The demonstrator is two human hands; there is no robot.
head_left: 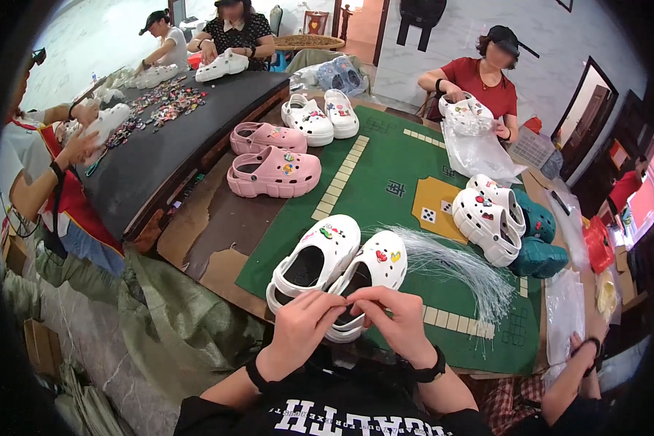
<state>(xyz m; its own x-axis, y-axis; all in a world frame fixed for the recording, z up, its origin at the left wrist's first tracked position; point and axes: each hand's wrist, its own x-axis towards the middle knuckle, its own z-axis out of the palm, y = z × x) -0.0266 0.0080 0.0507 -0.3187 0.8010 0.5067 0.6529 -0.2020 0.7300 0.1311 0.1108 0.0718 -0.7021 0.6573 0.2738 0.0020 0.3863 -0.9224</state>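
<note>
A pair of white clogs with dark insoles and colourful charms stands in front of me on the green mat (385,145): the left clog (328,234) and the right clog (385,261). Over their heel ends, my left hand (298,327) and my right hand (394,320) meet with fingertips pinched together. Whatever lies between the fingertips is too small to make out. Both wrists wear dark bands. To the right of the clogs, a bundle of thin clear plastic strands (458,269) fans out across the mat.
Pink clogs (280,174) and white clogs (320,120) stand at the far left of the mat; white clogs (487,218) and teal clogs (538,251) at the right. Co-workers handle white clogs around both tables. Charms (171,102) cover part of the dark table. Clear bags (563,312) lie near right.
</note>
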